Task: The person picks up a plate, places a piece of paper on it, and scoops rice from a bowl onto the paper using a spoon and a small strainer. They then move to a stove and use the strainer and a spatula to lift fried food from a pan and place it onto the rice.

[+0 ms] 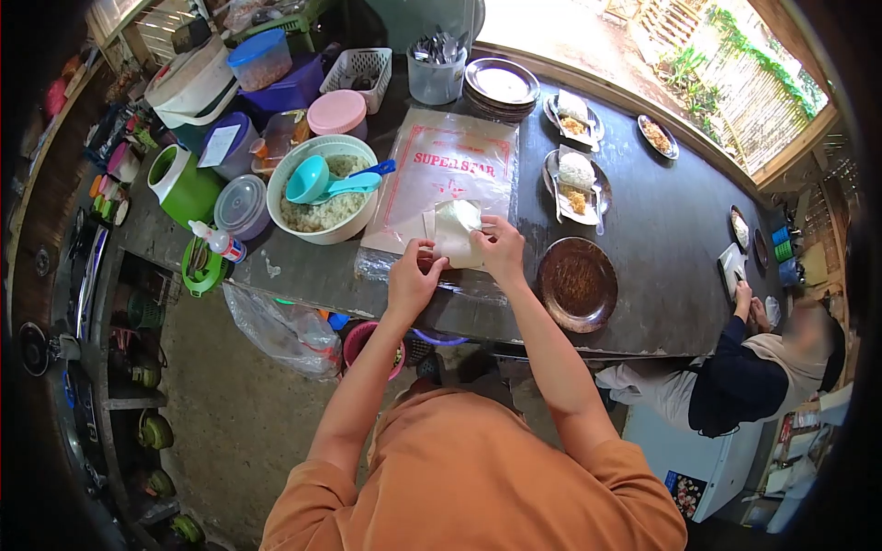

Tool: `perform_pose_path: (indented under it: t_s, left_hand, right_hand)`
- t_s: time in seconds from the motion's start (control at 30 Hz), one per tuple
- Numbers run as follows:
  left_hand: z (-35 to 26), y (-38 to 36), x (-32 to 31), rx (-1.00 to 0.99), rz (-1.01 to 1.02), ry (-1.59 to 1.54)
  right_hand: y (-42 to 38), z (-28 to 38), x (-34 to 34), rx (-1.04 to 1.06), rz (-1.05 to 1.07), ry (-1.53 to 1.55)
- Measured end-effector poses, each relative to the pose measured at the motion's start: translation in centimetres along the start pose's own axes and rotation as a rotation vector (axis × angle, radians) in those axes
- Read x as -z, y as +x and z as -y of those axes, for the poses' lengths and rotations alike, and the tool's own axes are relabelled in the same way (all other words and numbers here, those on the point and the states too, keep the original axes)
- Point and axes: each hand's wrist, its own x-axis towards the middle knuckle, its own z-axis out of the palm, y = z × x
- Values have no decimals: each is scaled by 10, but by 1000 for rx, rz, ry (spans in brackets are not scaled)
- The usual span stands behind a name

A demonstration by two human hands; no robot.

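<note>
A small pale folded sheet of wrapping paper (pixel 457 237) is between my two hands, above a plastic-covered stack of paper printed "SUPER STAR" (pixel 455 151). My left hand (pixel 416 278) has its fingers curled at the paper's lower left edge. My right hand (pixel 500 248) pinches the sheet along its right side. A brown round plate (pixel 577 285) lies on the dark table (pixel 643 220), to the right of my right hand. Left of the stack stands a white bowl of rice (pixel 303 216) with a turquoise scoop (pixel 309 176) and a blue-handled spoon in it.
Two plates with paper, rice and food (pixel 577 174) stand beyond the brown plate. Stacked plates (pixel 502 83) and a cutlery tub (pixel 436 73) are at the back. Lidded containers (pixel 241 213) crowd the left side. Another person (pixel 749 376) works at the table's right end.
</note>
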Motion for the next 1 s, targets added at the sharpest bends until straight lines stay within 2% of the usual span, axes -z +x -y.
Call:
perform_pose_path:
  t_s: [0.07,0.27,0.57,0.67,0.73,0.77,0.83,0.9,0.97,1.0]
  left_hand:
    - [2,1,1,-10,-7,22]
    - [5,-1,10,-176,-29,232]
    - [-6,8,9,-152,61,359]
    - [-3,18,8,-250,88,472]
    - [8,29,3,-423,164,736]
    - [14,30,2,-423,165,737]
    - [12,33,4,-326,342,892]
    - [9,36,6,-308,371,884]
    - [12,35,6,-287,405,877]
    - [15,35,5,-321,393,886]
  right_hand:
    - [5,1,-3,53,90,-86]
    - [7,10,-9,71,171,-297]
    - [13,9,-10,6,148,-350]
    - [13,7,-13,35,122,-396]
    - [14,12,-12,37,155,-468]
    - [14,15,-12,40,192,-539]
    - [6,30,-7,47,182,-579]
    - [0,32,-4,56,171,-619]
    - [-8,20,-1,377,214,-590]
    - [-14,17,-3,376,215,-588]
